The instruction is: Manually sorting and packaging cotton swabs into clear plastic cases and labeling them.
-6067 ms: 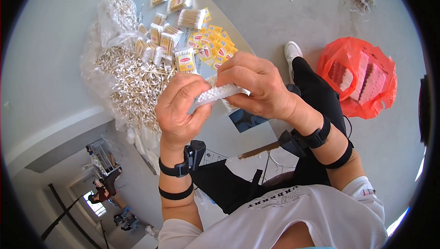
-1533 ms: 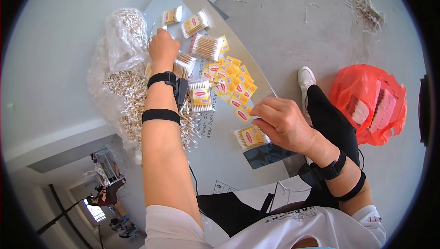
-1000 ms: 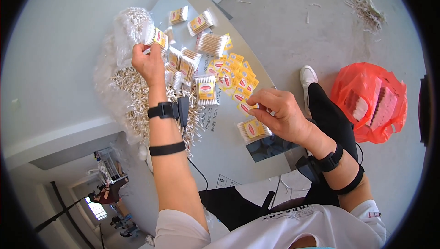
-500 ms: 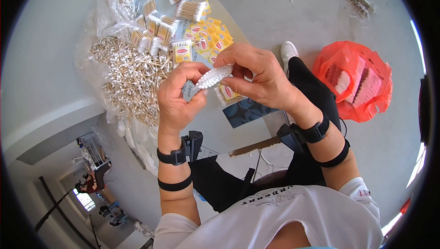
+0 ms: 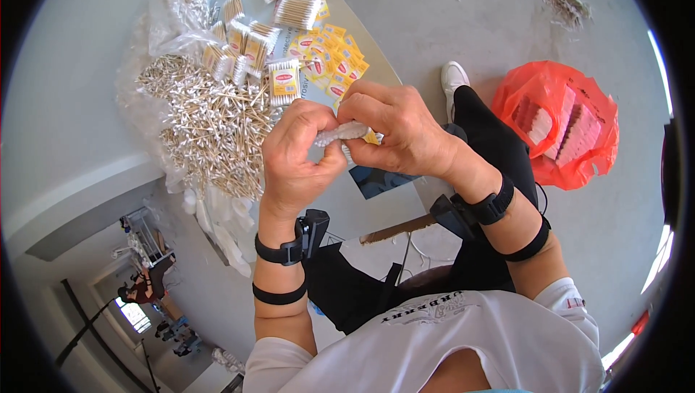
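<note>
While both hands meet over the table [image 5: 405,82], the grey table is the biggest thing, and everything else is told from it. On the floor to the right of the table sits a red plastic bag [image 5: 557,129] with pale stacks inside. On the left part of the table lies a big heap of loose cotton swabs [image 5: 206,121] on clear plastic. Just past the heap, toward the far end of the table, are filled swab packets [image 5: 284,78] with yellow labels, and beside them a bunch of small yellow labels [image 5: 337,60] lies flat.

Above the near edge of the table, the left hand [image 5: 293,158] and the right hand [image 5: 394,132] are pressed close together. Both have their fingers pinched tight on a small clear packet of swabs [image 5: 340,132], held up in the air between them, not touching the table. Black bands wrap both wrists. A white shoe [image 5: 454,78] shows on the floor just right of the table.
</note>
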### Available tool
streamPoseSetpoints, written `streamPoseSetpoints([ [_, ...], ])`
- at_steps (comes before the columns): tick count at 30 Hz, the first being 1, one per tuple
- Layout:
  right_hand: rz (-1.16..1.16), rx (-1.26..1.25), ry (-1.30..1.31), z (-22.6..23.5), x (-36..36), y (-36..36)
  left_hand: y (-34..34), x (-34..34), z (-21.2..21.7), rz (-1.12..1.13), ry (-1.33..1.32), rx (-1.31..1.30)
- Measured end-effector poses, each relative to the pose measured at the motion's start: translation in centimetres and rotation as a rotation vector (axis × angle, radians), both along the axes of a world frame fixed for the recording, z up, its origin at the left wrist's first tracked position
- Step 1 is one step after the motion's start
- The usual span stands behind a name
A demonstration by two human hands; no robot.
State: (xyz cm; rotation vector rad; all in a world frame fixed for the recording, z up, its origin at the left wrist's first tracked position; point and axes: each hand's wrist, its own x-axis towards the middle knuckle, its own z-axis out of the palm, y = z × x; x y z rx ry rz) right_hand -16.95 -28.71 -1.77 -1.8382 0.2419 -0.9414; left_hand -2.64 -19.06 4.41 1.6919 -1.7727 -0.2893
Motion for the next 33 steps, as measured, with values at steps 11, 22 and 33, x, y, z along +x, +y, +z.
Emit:
streamPoseSetpoints([
  [11, 0.016, 0.049, -0.028, 0.4, -0.1, 0.0, 0.5, 0.0, 0.5, 0.046, 0.094, 0.018],
  [22, 0.081, 0.039, -0.036, 0.1, -0.5, -0.5, 0.6, 0.1, 0.9, 0.015, 0.000, 0.038],
  [33, 0.300, 0.634, 0.086, -0.7, 0.3, 0.5, 0.8, 0.7, 1.0, 0.239, 0.809, 0.231],
])
